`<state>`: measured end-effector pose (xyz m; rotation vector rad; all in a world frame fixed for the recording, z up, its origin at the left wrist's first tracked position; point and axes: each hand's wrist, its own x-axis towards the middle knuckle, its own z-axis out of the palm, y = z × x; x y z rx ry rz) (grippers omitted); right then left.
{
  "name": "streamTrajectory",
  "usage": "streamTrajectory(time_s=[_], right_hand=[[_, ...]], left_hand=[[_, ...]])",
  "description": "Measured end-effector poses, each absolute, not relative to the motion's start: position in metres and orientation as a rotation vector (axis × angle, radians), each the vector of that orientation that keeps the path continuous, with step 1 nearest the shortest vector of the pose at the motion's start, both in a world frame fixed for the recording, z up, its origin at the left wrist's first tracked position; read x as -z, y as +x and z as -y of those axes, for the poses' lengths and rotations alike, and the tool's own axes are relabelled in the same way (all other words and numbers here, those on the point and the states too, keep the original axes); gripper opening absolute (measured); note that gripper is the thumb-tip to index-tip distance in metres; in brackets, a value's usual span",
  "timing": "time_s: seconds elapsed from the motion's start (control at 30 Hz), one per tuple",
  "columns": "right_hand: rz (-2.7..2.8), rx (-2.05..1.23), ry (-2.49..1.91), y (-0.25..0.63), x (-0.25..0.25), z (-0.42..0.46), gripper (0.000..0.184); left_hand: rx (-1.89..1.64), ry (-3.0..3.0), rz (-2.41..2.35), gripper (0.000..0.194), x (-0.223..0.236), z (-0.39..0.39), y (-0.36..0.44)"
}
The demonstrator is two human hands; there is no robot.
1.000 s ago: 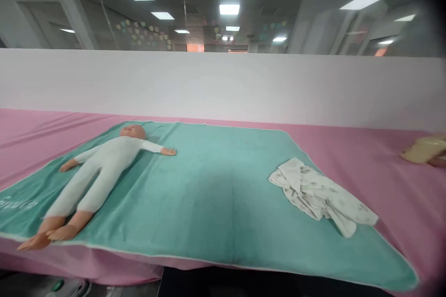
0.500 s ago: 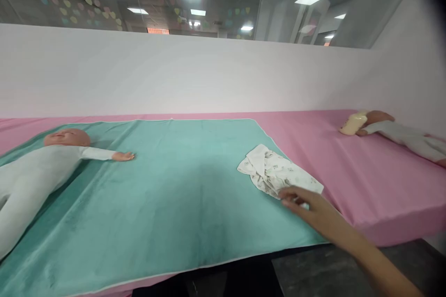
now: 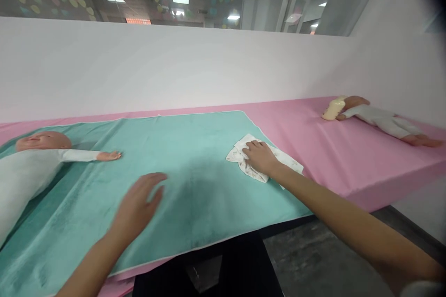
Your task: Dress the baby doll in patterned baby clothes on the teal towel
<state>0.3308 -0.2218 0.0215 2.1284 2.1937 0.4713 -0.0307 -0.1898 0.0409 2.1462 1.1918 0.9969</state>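
A crumpled white patterned cloth (image 3: pixel 289 161) lies near the right edge of a teal blanket (image 3: pixel 195 148). My right hand (image 3: pixel 259 157) rests on top of that cloth, fingers curled down onto it. My left hand (image 3: pixel 137 206) hovers over the middle of the blanket with fingers spread and nothing in it. A baby doll in a white bodysuit (image 3: pixel 33 167) lies on its back at the blanket's left end, one arm stretched toward the middle.
The blanket covers part of a long pink-sheeted surface (image 3: pixel 313 144) backed by a white partition (image 3: pixel 174 65). A second doll (image 3: pixel 379 119) with a pale bottle (image 3: pixel 333 108) at its head lies at the far right. Dark floor shows below the front edge.
The view has swung right. My right hand moved forward from the cloth's near edge onto the cloth. My left hand has come into view above the blanket.
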Motion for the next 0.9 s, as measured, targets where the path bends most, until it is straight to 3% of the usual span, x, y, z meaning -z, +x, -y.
streamTrajectory(time_s=[0.07, 0.17, 0.33, 0.5, 0.67, 0.8, 0.9], right_hand=[[-2.12, -0.412, 2.169, 0.334, -0.027, 0.209, 0.017], [-2.137, -0.252, 2.384, 0.345, -0.052, 0.197, 0.019], [-2.427, -0.013, 2.819, 0.351, -0.124, 0.182, 0.022], [-2.889, 0.373, 3.04, 0.318, -0.182, 0.162, 0.013], [-3.301, 1.238, 2.726, 0.273, -0.21, 0.154, 0.009], [-3.466, 1.75, 2.331, 0.244, -0.231, 0.156, 0.005], [-3.514, 1.977, 1.978, 0.219, -0.247, 0.159, 0.013]], left_hand=[[-0.639, 2.37, -1.0, 0.027, -0.031, 0.182, -0.012], [-0.424, 2.467, -0.897, 0.033, -0.029, 0.166, 0.014], [-0.584, 2.168, -0.905, 0.04, -0.064, 0.145, 0.05], [-0.737, 1.915, -0.704, 0.068, -0.107, 0.147, 0.098], [-0.926, 1.825, -0.722, 0.086, -0.12, 0.149, 0.127], [-0.954, 1.752, -0.696, 0.077, -0.124, 0.15, 0.129], [-1.04, 1.696, -0.606, 0.066, -0.134, 0.156, 0.125]])
